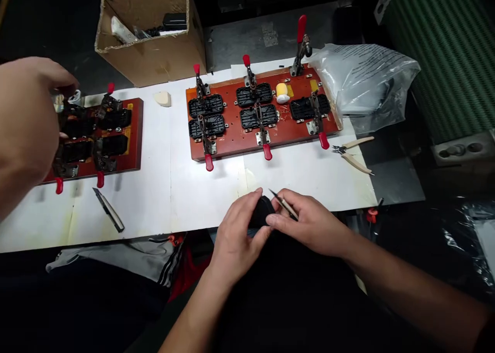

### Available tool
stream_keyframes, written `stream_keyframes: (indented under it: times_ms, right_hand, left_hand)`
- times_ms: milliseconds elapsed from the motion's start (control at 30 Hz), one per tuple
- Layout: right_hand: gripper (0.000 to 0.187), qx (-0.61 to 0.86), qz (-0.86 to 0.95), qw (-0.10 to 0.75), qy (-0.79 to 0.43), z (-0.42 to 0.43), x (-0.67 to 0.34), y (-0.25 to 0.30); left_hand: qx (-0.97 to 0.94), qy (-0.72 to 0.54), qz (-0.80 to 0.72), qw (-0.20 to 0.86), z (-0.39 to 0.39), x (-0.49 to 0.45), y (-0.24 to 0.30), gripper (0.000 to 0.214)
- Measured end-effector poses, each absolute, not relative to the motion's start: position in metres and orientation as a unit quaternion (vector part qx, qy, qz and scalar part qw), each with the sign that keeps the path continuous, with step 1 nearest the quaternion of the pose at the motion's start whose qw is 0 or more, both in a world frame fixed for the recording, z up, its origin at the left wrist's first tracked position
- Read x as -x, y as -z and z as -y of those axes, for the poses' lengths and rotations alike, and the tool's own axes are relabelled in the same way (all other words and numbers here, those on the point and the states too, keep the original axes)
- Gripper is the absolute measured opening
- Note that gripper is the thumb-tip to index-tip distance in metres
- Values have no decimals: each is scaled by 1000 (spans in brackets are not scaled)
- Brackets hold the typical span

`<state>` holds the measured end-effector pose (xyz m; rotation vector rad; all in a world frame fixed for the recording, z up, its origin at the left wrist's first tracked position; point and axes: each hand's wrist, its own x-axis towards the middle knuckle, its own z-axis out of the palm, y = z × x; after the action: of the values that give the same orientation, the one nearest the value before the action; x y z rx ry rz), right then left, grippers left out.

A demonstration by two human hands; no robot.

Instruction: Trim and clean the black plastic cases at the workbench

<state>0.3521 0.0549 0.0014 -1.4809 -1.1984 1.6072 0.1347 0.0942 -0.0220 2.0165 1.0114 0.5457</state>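
My left hand (237, 229) is closed around a small black part (262, 212), held just in front of the table's near edge. Beside it, my right hand (303, 219) grips a slim knife-like tool (285, 205) with a pale handle and a dark pointed tip. The fingertips of my right hand also meet the edge of the black part. Ahead of both hands is a red-brown fixture board (232, 146), carrying several black plastic parts (258, 116) under red-handled toggle clamps (267, 151). A yellow-and-white spool-like piece (282, 93) stands on that board.
On the left, a co-worker's arm (27, 131) reaches over a second clamp board (135, 136). A utility knife (109, 210) lies in front of it. Behind stand a cardboard box (154, 64) and a pale block (162, 99). Cutting pliers (353, 154) and a plastic bag (367, 80) lie right.
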Motion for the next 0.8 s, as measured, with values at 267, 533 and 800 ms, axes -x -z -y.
stream_keyframes:
  times_ms: [267, 533, 800]
  right_hand:
    - [31, 465, 709, 328, -418, -54, -382, -13]
    - [27, 428, 767, 324, -352, -55, -381, -13]
    - [27, 429, 764, 328, -353, -55, -380, -11]
  left_hand:
    - [-604, -242, -432, 625, -98, -137, 11, 61]
    - [-609, -237, -429, 624, -99, -138, 7, 63]
    - [-620, -221, -426, 621, -99, -136, 6, 65]
